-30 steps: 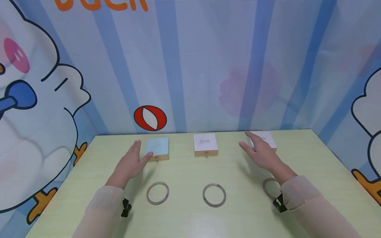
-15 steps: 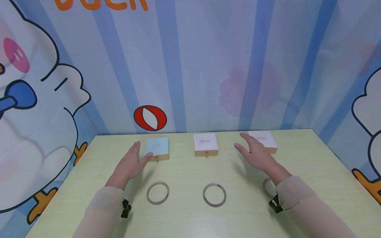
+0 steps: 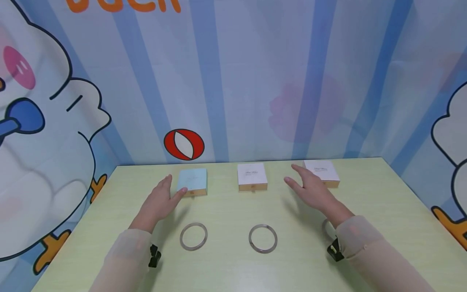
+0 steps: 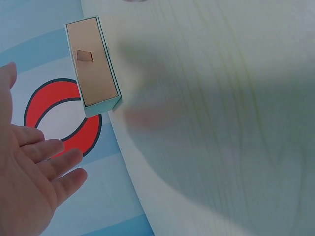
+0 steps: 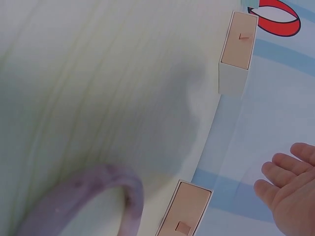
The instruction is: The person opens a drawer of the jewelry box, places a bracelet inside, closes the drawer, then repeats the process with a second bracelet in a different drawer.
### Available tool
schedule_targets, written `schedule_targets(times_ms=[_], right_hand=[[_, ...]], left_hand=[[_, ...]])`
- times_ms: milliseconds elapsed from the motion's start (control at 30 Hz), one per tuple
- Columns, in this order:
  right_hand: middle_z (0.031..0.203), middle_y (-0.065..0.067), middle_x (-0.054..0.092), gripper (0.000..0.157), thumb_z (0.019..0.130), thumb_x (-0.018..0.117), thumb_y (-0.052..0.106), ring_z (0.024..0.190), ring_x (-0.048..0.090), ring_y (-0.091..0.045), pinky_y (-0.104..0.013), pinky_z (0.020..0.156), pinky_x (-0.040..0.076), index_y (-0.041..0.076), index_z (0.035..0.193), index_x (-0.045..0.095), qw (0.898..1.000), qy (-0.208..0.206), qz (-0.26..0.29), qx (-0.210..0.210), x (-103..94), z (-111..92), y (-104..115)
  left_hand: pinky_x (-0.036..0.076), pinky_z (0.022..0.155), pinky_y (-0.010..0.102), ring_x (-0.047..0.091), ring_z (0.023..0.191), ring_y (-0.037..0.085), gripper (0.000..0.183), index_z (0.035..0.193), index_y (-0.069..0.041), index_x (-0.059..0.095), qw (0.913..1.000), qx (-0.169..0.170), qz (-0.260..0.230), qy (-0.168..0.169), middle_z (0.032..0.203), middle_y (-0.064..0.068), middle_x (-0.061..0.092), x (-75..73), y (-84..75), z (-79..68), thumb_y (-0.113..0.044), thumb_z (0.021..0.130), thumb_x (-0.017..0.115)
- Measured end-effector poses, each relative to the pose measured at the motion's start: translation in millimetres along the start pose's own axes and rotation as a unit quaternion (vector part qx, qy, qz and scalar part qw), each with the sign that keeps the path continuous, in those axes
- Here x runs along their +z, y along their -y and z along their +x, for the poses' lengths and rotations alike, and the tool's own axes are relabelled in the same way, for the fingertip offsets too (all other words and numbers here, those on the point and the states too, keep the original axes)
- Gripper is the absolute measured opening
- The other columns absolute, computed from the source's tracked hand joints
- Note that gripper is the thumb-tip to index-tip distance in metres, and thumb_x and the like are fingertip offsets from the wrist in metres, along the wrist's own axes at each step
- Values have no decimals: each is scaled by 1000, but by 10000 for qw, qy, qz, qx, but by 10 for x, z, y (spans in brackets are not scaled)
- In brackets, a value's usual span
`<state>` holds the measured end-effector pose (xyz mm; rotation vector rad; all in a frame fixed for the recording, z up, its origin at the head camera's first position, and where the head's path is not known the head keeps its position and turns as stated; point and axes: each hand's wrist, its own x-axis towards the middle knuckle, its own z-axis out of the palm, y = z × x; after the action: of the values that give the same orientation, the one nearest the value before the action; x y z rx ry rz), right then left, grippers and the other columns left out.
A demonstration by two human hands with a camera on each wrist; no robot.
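Ref. = ctr. white box (image 3: 252, 177), on table (image 3: 226, 215). Blue box (image 3: 192, 179): left of ref., same row. R white box (image 3: 322, 169): right of ref. All 3 boxes: tan front w/ small tab, per wrist views.

L hand (image 3: 158, 199): far left of ref., beside blue box; fingers extended, thumb spread, gripping nothing. Thumb overlaps blue box's near left corner in head view; L wrist view shows hand & box apart.

R hand (image 3: 313, 190): right of ref., near R white box; fingers extended, thumb spread, gripping nothing.

Obstructions: R hand masks R white box's near left corner. R sleeve (image 3: 379, 251) & R wrist unit (image 3: 335, 250) cover most of R ring (image 3: 323, 230), front-right of ref.

Other rings: ctr. ring (image 3: 250, 239) in front of ref.; L ring (image 3: 181, 237) front-left. Striped backdrop (image 3: 248, 81): behind ref.; printed red/white ball (image 3: 198, 144) on it, rear-left.
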<state>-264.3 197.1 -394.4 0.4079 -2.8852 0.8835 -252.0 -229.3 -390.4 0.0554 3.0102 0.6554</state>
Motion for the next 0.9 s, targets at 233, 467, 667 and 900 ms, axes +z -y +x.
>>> schedule_targets(times_ms=[233, 467, 667, 900], right_hand=[[148, -24, 35, 69, 98, 39, 51, 136, 32, -42, -58, 109, 27, 2, 146, 30, 10000, -66, -33, -27, 26, -6, 38], [148, -21, 35, 72, 96, 41, 54, 136, 33, -41, -56, 108, 29, 4, 146, 30, 10000, -3, -17, -1, 58, 2, 90], [146, -21, 39, 70, 96, 43, 52, 135, 35, -40, -55, 108, 30, 3, 145, 34, 10000, -17, -14, -71, 94, 12, 129], [143, -22, 43, 64, 97, 47, 45, 133, 38, -40, -54, 107, 32, 0, 142, 38, 9998, -66, 68, -201, 110, 19, 187]], left_hand=[[24, 111, 57, 20, 139, 46, 89, 149, 5, 11, 10000, 36, 17, 91, 151, 30, 19, -14, -16, -17, -59, 94, 39], [25, 110, 57, 22, 139, 46, 85, 149, 5, 13, 9999, -25, 32, 128, 151, 30, 22, -11, -18, -12, -55, 95, 42], [26, 110, 57, 23, 139, 45, 91, 149, 4, 13, 9998, -86, 32, 155, 151, 30, 22, 7, 4, 2, -62, 93, 39], [26, 110, 57, 25, 138, 46, 91, 148, 6, 15, 9998, -93, 52, 178, 149, 31, 24, 10, 2, -6, -62, 93, 39]])
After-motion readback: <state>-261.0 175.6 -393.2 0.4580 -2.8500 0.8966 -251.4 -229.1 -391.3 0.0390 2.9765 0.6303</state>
